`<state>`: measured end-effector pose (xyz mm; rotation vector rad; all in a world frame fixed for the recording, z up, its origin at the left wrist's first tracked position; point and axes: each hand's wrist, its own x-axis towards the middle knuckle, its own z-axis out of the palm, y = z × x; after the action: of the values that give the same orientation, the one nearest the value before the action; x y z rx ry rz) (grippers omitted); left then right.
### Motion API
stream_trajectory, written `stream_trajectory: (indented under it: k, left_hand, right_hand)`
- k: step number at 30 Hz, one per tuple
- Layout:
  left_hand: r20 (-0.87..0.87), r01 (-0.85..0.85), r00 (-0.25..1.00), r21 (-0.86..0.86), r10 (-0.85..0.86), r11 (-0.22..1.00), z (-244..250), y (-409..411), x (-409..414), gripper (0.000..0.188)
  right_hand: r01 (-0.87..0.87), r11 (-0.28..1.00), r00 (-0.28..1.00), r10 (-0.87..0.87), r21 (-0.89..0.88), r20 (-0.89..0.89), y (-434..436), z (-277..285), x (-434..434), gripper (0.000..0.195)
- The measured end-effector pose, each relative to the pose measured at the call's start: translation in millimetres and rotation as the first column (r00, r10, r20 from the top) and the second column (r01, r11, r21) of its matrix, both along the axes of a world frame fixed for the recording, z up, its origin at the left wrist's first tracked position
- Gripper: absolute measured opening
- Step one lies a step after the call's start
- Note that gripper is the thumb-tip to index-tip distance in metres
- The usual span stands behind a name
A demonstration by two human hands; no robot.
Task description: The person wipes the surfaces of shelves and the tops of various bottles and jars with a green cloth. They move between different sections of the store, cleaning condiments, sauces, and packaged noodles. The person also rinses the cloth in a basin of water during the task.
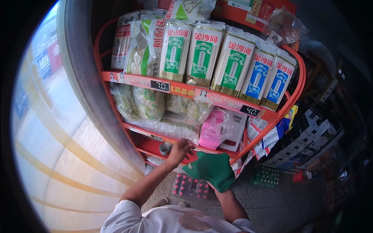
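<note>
A green cloth (211, 169) covers most of my right hand (215, 188), which holds it in front of a red display rack. Only the wrist and a bit of the palm show below the cloth. My left hand (181, 151) is just left of the cloth, fingers loosely bent and apart, with nothing visible in them. Behind it, a small grey cylinder (164, 149) stands on the low red shelf (148, 145). Above the cloth, a pink item in clear plastic (212, 131) leans beside a white box (235, 128) on the middle shelf.
Packs of dried noodles (205, 54) line the upper shelf (186, 88), and bagged noodles (148, 103) fill the one below. Shrink-wrapped bottles (190, 186) stand on the floor near my feet. A curtain of clear strips (87, 151) hangs at left; stacked boxes (306, 142) stand at right.
</note>
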<state>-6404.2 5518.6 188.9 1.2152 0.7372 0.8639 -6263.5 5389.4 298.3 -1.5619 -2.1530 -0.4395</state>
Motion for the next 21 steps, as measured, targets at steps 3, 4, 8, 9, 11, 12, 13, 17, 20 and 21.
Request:
stream_trajectory:
  k: [3, 4, 8, 9, 11, 12, 13, 17, 20, 21]
  left_hand:
    - [-0.049, -0.060, 0.997, 0.050, 0.063, 0.997, 4, 4, -8, 0.017]
    - [-0.059, -0.064, 0.996, 0.037, 0.066, 0.997, 10, 5, -15, 0.016]
    - [-0.059, -0.066, 0.996, 0.106, 0.072, 0.992, 35, 13, -19, 0.012]
    - [-0.051, -0.066, 0.996, 0.129, 0.073, 0.989, 42, 16, -21, 0.012]
    - [-0.034, -0.059, 0.997, 0.173, 0.066, 0.983, 54, 22, -24, 0.013]
    - [-0.033, -0.054, 0.998, 0.194, 0.062, 0.980, 59, 26, -26, 0.012]
    - [-0.044, -0.043, 0.998, 0.199, 0.052, 0.979, 65, 26, -27, 0.012]
    - [-0.072, -0.026, 0.997, 0.207, 0.042, 0.978, 73, 29, -44, 0.011]
    - [-0.063, -0.049, 0.996, 0.194, 0.062, 0.980, 62, 39, -69, 0.011]
    - [-0.055, -0.063, 0.996, 0.187, 0.074, 0.980, 58, 43, -79, 0.011]
  right_hand:
    - [0.102, 0.995, 0.993, -0.102, 0.003, 0.057, 9, 19, 20, 0.018]
    - [0.133, 0.991, 0.989, -0.133, 0.018, 0.056, 14, 23, 29, 0.020]
    - [0.297, 0.879, 0.955, -0.271, 0.374, -0.120, 19, 19, 78, 0.027]
    - [0.331, 0.805, 0.943, -0.257, 0.493, -0.214, 26, 13, 91, 0.029]
    - [0.416, 0.645, 0.905, -0.228, 0.641, -0.358, 51, 9, 116, 0.033]
    - [0.467, 0.596, 0.880, -0.244, 0.653, -0.408, 66, 9, 126, 0.034]
    - [0.525, 0.562, 0.848, -0.279, 0.640, -0.451, 81, 11, 135, 0.036]
    - [0.733, 0.550, 0.670, -0.484, 0.399, -0.563, 126, 5, 145, 0.047]
    - [0.746, 0.412, 0.666, -0.489, 0.523, -0.564, 160, -11, 135, 0.048]
    - [0.703, 0.399, 0.707, -0.476, 0.588, -0.523, 173, -13, 114, 0.045]
